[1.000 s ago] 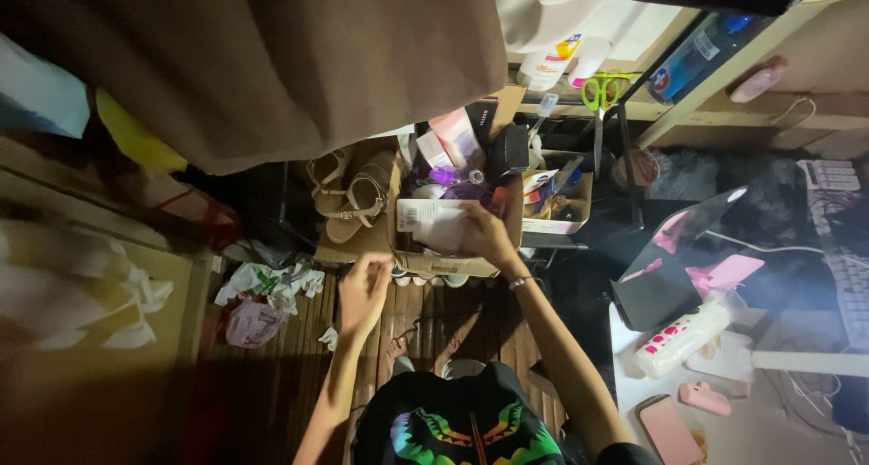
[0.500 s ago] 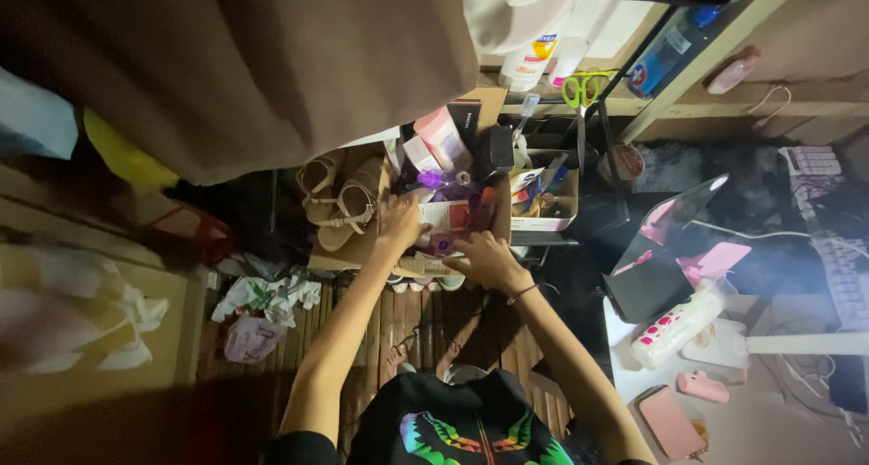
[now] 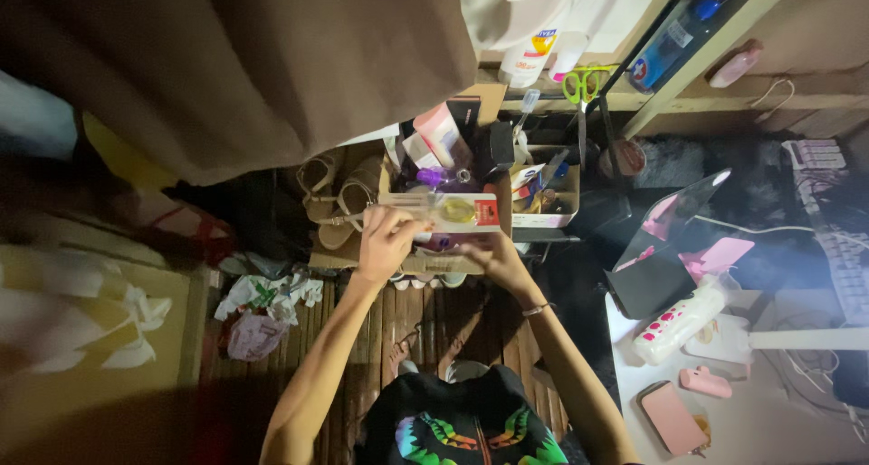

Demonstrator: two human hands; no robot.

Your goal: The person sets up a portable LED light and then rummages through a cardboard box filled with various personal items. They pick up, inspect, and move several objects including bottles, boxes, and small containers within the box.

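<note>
Over the cluttered box point(image 3: 543, 219), both hands' fingers point(image 3: 391, 222) grasp the blister pack point(image 3: 453, 211) by its ends.

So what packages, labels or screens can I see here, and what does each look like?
Flat blister card: held in both hands over the box, pale with a yellow bubble and red corner.
White tube: on the shelf above, with a blue-and-yellow label.
Dark blue bottle: shelf at upper right, round label.
Tilted screen: on the desk at right, pink glare.
</note>
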